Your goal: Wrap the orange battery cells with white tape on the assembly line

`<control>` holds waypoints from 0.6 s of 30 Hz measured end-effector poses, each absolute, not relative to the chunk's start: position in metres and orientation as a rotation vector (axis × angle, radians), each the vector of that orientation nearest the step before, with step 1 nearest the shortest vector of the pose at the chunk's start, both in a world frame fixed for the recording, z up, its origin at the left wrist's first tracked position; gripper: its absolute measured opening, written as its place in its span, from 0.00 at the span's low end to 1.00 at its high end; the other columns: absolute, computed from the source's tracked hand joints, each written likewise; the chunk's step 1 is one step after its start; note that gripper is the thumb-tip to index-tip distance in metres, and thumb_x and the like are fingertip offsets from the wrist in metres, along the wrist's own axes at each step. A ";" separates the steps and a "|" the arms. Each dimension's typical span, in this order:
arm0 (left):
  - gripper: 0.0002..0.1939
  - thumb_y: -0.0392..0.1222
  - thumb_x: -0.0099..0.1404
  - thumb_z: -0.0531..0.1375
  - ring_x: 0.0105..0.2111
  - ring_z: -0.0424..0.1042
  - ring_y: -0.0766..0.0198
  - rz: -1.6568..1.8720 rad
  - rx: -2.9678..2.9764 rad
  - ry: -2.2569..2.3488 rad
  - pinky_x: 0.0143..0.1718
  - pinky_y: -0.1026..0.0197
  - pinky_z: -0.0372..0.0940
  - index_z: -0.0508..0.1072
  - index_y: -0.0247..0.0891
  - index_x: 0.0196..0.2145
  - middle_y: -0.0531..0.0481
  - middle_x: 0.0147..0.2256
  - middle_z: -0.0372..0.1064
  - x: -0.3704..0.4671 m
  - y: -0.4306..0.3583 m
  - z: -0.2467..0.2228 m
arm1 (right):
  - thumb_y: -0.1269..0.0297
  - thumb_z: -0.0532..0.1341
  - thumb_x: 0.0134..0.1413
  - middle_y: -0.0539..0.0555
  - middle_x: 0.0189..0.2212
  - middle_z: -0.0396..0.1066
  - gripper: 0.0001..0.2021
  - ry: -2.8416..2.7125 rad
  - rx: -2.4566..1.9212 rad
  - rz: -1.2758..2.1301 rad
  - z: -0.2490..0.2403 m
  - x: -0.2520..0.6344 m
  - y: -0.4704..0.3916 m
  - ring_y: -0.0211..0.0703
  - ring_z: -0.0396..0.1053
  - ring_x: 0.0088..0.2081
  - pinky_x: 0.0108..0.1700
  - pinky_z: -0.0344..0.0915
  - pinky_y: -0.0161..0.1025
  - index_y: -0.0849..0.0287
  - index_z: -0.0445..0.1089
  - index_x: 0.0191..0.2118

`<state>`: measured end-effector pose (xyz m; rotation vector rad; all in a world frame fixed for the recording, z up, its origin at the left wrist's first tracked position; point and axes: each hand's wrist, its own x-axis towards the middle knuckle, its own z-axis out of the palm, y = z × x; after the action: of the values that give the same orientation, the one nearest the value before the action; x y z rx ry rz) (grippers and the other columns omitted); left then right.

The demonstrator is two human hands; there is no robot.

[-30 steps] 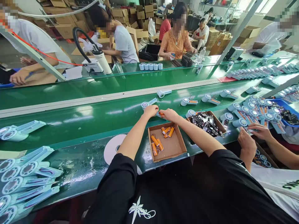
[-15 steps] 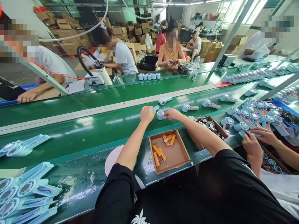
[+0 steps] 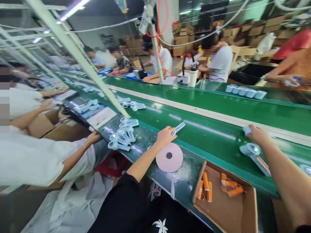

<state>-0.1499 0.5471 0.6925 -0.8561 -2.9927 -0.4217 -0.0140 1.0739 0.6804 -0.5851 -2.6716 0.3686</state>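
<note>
My left hand (image 3: 166, 135) is closed round the round end of a light-blue handheld fan housing (image 3: 179, 127), whose narrow handle sticks out over the green conveyor belt's near side. Far to the right, my right hand (image 3: 259, 134) is closed on another light-blue fan housing (image 3: 247, 130); its fingers hide much of it. Just below that hand, a fan housing (image 3: 250, 149) with an orange battery in its handle lies on the belt. A roll of pale pink tape (image 3: 169, 157) rests flat on the bench beneath my left hand.
A cardboard tray (image 3: 225, 213) with several orange batteries (image 3: 206, 186) stands at the near edge. Piled fan housings (image 3: 121, 134) lie on the bench to the left, by a co-worker's sleeve and arm. A slanted metal post (image 3: 97, 77) rises beyond them. Co-workers sit across the belt.
The view has swung left. My hands, close together before, are now far apart: the left has carried its fan housing leftward, and the right is on a housing farther along the belt.
</note>
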 end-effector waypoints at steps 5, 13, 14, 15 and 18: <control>0.24 0.53 0.69 0.63 0.46 0.76 0.53 -0.338 -0.476 -3.015 0.49 0.54 0.71 0.74 0.44 0.60 0.44 0.53 0.74 -0.140 0.404 0.690 | 0.43 0.68 0.41 0.58 0.23 0.69 0.16 -2.542 -0.383 0.414 0.662 -0.038 1.050 0.65 0.78 0.37 0.49 0.68 0.63 0.44 0.64 0.28; 0.41 0.68 0.66 0.62 0.69 0.55 0.44 -0.411 -1.485 -2.787 0.72 0.38 0.46 0.65 0.43 0.68 0.41 0.68 0.62 -0.066 0.398 0.665 | 0.65 0.61 0.51 0.65 0.58 0.70 0.21 -2.835 0.716 0.318 0.728 -0.101 0.748 0.56 0.75 0.53 0.58 0.71 0.49 0.58 0.74 0.53; 0.43 0.68 0.66 0.61 0.70 0.54 0.42 -0.402 -1.605 -2.779 0.72 0.36 0.46 0.63 0.42 0.70 0.40 0.69 0.60 -0.057 0.403 0.661 | 0.67 0.60 0.51 0.65 0.58 0.70 0.22 -2.890 0.856 0.293 0.729 -0.109 0.709 0.55 0.74 0.53 0.59 0.70 0.49 0.60 0.75 0.53; 0.44 0.67 0.66 0.61 0.71 0.51 0.41 -0.388 -1.643 -2.804 0.71 0.34 0.47 0.60 0.41 0.71 0.40 0.70 0.57 -0.051 0.406 0.658 | 0.69 0.60 0.51 0.65 0.56 0.71 0.22 -2.943 0.982 0.261 0.729 -0.116 0.675 0.56 0.74 0.52 0.59 0.70 0.49 0.61 0.75 0.54; 0.45 0.63 0.67 0.61 0.72 0.45 0.38 -0.347 -1.639 -2.901 0.69 0.30 0.49 0.53 0.43 0.73 0.40 0.73 0.50 -0.043 0.414 0.653 | 0.72 0.61 0.50 0.66 0.52 0.74 0.26 -3.043 1.190 0.210 0.723 -0.133 0.602 0.57 0.74 0.52 0.57 0.70 0.49 0.64 0.73 0.56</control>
<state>-0.0433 0.4144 0.6533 -1.6390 -2.9009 -0.3469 -0.1332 0.6017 0.7233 1.1901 -3.0428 0.2097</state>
